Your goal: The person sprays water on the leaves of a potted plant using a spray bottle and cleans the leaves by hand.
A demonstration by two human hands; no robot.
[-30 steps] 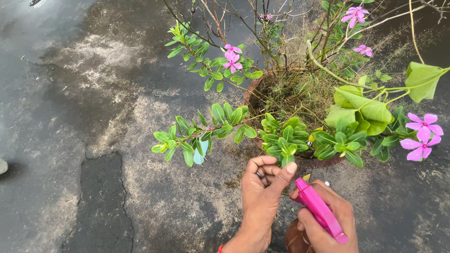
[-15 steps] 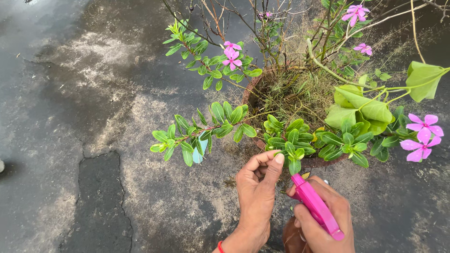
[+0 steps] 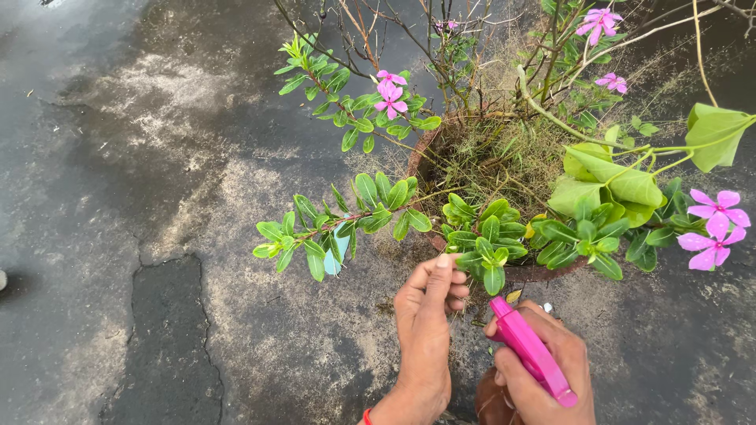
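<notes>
Head view, one frame. Two hands in view, both low at the near edge of the ground. Left hand: fingers curled loosely, thumb raised, its tip touching the lowest leaf cluster of the plant; nothing gripped in it that I can see. Right hand: closed around one pink sprayer, whose nozzle end points up toward the same leaf cluster, just beside it; the bottle below is mostly hidden by the hand. One pot, brown, round, stands on the ground just beyond both hands; only parts of its rim show under the foliage. Flowers counted: pink, eight visible: two at upper left of the pot, two at the right edge, two near the top right, one smaller below them, one small at top centre. One long leafy stem reaches left over the ground. Ground is dark, wet, cracked paving.
</notes>
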